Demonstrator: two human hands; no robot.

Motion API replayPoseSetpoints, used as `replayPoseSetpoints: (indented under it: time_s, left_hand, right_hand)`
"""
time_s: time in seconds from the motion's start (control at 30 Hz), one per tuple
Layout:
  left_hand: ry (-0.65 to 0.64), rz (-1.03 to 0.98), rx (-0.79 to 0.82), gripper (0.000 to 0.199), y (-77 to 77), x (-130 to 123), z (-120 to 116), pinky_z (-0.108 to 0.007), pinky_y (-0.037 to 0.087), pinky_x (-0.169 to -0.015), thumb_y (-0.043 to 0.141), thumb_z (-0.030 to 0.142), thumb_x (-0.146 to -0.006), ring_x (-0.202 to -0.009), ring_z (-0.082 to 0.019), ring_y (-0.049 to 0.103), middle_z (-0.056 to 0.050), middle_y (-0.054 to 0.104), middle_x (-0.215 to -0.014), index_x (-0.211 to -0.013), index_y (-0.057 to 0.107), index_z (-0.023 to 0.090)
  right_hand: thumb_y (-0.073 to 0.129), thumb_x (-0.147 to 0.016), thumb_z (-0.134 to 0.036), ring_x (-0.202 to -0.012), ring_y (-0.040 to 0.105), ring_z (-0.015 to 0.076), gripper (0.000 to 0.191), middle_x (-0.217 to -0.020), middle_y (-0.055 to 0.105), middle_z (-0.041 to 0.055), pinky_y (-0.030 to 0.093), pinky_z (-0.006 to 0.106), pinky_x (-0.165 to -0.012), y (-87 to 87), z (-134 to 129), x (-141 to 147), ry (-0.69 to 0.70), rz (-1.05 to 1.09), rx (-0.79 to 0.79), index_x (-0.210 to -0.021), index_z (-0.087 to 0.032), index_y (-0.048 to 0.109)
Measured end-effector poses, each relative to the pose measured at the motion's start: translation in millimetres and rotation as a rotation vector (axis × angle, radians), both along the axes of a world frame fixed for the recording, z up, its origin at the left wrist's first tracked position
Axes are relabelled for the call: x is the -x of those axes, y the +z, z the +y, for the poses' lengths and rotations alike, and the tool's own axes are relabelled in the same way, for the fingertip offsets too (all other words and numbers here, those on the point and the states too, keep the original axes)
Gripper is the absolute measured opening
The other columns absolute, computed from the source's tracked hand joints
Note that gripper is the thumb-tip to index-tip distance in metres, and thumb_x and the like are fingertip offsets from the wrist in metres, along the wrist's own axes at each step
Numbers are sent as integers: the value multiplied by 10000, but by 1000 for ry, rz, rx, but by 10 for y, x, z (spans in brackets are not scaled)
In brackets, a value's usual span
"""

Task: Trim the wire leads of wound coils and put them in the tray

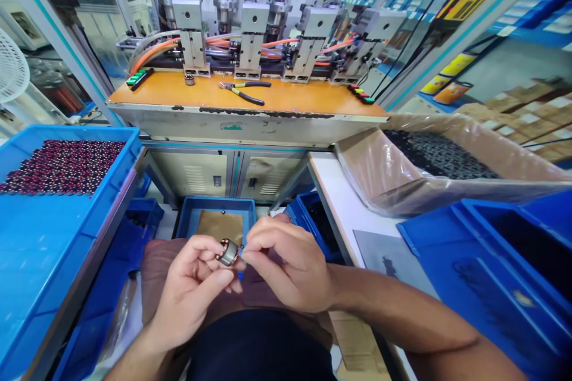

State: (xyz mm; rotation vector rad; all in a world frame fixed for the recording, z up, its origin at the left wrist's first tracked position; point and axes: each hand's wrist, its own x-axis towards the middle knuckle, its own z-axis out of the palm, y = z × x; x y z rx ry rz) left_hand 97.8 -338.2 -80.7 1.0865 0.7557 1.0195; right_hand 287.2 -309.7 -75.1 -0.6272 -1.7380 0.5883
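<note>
A small round metal motor part (229, 252), with copper showing at its ends, sits in the fingers of my left hand (196, 280) above my lap. Close beside it on the right is my right hand (290, 262), its thumb and forefinger pinched at the part's edge. What that pinch holds, if anything, is too small to make out. Below and beyond my hands stands a blue bin (214, 205) with a brown sheet (218, 229) in it.
Pliers (245, 89) lie on the orange bench (170, 98) under several machine clamps (252, 36). At left, a blue crate (49, 220) holds rows of small parts (67, 164). A plastic-lined carton (379, 187) of dark parts (440, 152) and a blue bin (487, 286) stand at right.
</note>
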Motion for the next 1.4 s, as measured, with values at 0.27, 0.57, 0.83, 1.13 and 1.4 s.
replayPoseSetpoints:
  time_s: [0.27,0.57,0.83,1.13,1.4]
  left_hand:
    - [314,119,-282,243,6,-49,19,-230,594,-745,743,42,-777,-850,-142,723,-21,747,-948,-835,573,206]
    - [274,104,-274,314,-100,41,19,-366,616,-893,716,13,-790,-1018,-239,743,-70,712,-1232,-999,712,247]
    - [243,92,-311,322,-107,51,41,-384,604,-927,725,18,-791,-1126,-259,703,-61,766,-1148,-1001,719,262]
    - [527,294,-206,341,-244,177,153,-351,523,-1040,726,199,-839,-1195,-228,656,-80,690,-1301,-1177,699,223]
    - [470,818,-713,549,-25,-14,-54,-278,550,-846,796,154,-752,-887,-186,701,-25,752,-1068,-1272,658,263]
  right_hand:
    - [599,-899,-120,-656,574,106,96,-701,625,11,473,238,-611,-6,-77,85,-41,88,134,-814,-161,617]
    - [700,-818,-327,-535,515,65,235,-600,572,-35,430,203,-547,24,-160,134,354,373,1046,-720,-147,586]
    - [830,-712,-405,-523,552,60,377,-616,602,-41,478,185,-527,-110,-86,183,586,464,1183,-832,-127,605]
    - [674,-822,-167,-709,663,140,214,-835,719,57,551,256,-654,-347,65,168,-250,26,-23,-1035,-158,656]
    - [576,-870,-114,-728,674,207,246,-787,712,112,575,337,-617,-457,197,68,-407,-254,-634,-1107,-54,603]
